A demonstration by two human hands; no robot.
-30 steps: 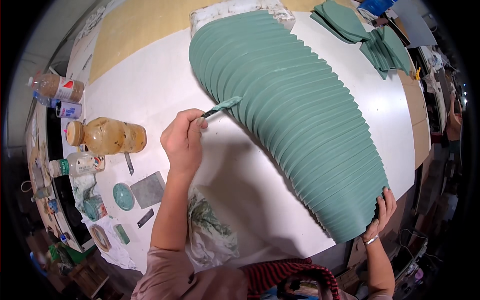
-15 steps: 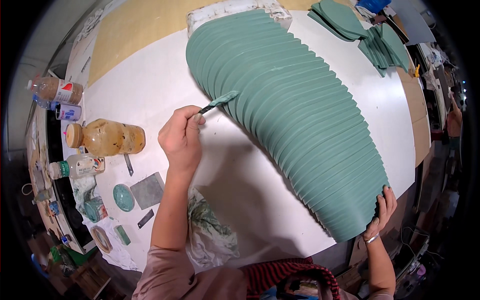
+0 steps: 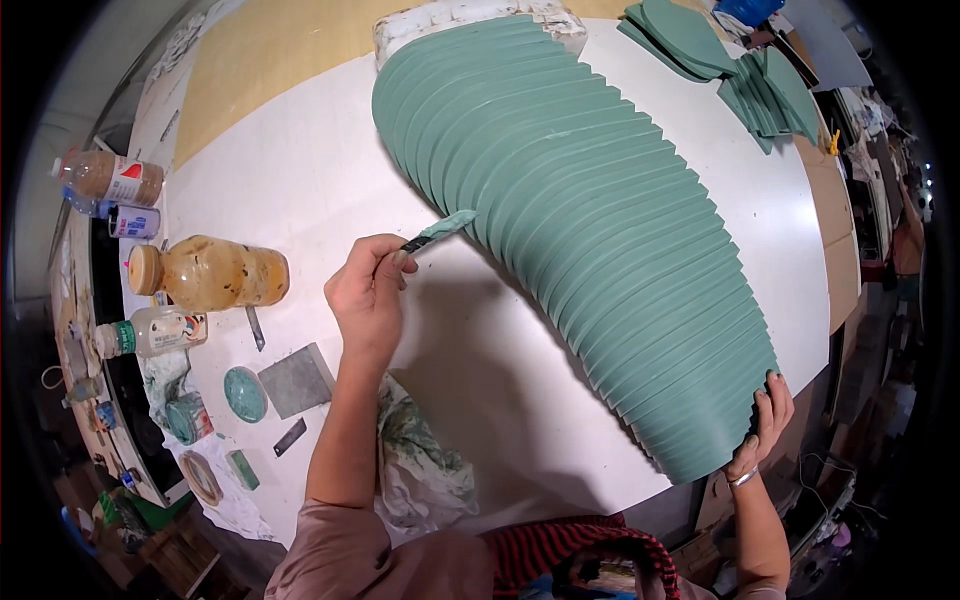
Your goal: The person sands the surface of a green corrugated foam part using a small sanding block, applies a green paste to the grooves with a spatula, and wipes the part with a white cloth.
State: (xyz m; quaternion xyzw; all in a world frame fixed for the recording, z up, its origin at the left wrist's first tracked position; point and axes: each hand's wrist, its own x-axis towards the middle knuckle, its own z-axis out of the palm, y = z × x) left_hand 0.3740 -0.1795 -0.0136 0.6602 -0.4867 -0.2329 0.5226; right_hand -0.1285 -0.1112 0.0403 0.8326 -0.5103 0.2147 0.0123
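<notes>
A long green form [image 3: 590,250], built of many thin curved layers with stepped edges, lies diagonally across the white table. Pinched in my left hand [image 3: 368,295] is a slim black-handled tool [image 3: 445,228] whose end is coated in green paste. That coated end meets the layers' left edges, about a third of the way down from the far end. My right hand [image 3: 765,425] curls round the form's narrow near end, fingers along its right edge and the thumb side partly hidden. A white stained block [image 3: 410,30] sits at the far end, partly behind the form.
Loose green curved pieces [image 3: 690,45] are stacked at the far right. To the left lie several bottles, among them a large amber one [image 3: 225,272], a grey square plate [image 3: 297,381], a green-coated oval dish [image 3: 245,394] and a paint-stained cloth [image 3: 425,460] near my left forearm.
My left hand has moved slightly nearer along the form's left edge, the tool's tip shifting down with it. My right hand stays in place.
</notes>
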